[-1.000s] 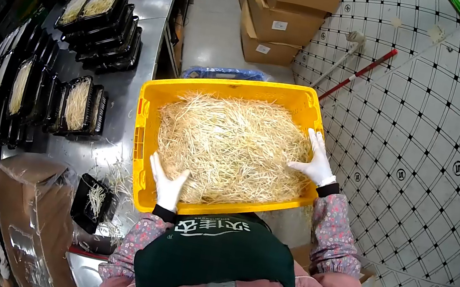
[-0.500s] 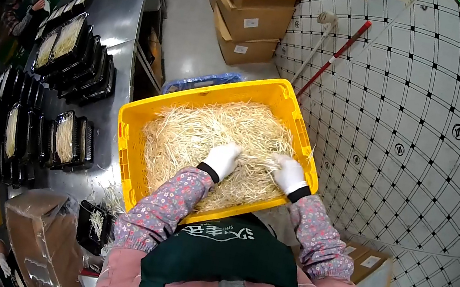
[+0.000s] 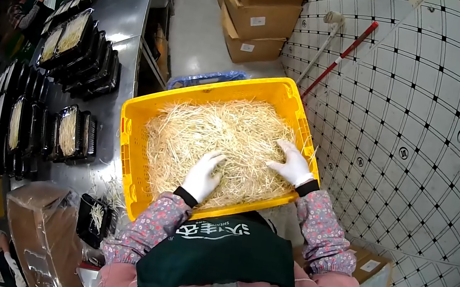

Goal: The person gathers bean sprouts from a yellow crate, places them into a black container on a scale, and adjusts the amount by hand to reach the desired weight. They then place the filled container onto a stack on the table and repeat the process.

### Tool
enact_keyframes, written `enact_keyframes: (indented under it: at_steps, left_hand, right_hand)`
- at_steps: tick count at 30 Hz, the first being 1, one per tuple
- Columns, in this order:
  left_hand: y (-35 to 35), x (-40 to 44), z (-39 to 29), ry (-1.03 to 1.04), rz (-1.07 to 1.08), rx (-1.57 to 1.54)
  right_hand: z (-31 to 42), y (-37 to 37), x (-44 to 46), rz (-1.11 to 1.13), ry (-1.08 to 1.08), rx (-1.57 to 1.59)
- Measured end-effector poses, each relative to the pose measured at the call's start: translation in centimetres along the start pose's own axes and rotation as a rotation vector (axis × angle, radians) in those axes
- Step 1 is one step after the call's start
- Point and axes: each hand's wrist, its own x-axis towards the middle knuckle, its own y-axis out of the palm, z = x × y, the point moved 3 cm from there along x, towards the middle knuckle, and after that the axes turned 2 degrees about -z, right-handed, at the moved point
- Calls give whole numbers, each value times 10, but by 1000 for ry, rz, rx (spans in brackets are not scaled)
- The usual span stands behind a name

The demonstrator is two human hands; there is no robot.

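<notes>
A yellow crate, tilted a little, stands in front of me, filled with pale, thin sprouts. My left hand, in a white glove, rests on the sprouts near the crate's front, fingers apart. My right hand, gloved too, lies over the sprouts by the right wall with thumb and fingers spread. Neither hand holds anything that I can see. A small black tray with a few sprouts sits on the metal table at left.
Stacked black trays of sprouts stand on the table. A plastic-covered carton is at lower left. Cardboard boxes, a blue crate and a red pole lie beyond. Two other people are at the left edge.
Half a second ago both hands were closed in the sprouts near the middle. Now they are open and farther apart, my left hand lower and my right hand nearer the right wall.
</notes>
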Motion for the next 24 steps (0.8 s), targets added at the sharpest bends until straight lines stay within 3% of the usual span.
enact_keyframes:
  at_steps: [2,3,7,10,15,19,24]
  left_hand:
    - [-16,-19,8,-92,-78,-52]
    - [-20,-28,12,-260,-58,-188]
    - [-25,-55,27,-331,-194,-323]
    - [-50,-74,29,-440,-281,-338]
    - [-85,-128,63,-492,-557,-439]
    - [-103,-165,52,-514,-626,-300]
    - [-113,-214,30,-597,-725,-260]
  right_hand:
    - [15,-5,-4,-104,-28,-186]
    - [26,-6,-9,-144,-62,-260]
    - [77,29,-17,11,-42,-556]
    - [43,52,5,-36,-30,-410]
    - [31,6,24,-48,-40,93]
    - [118,-6,32,100,-185,632]
    - [257,65,54,518,-356,778]
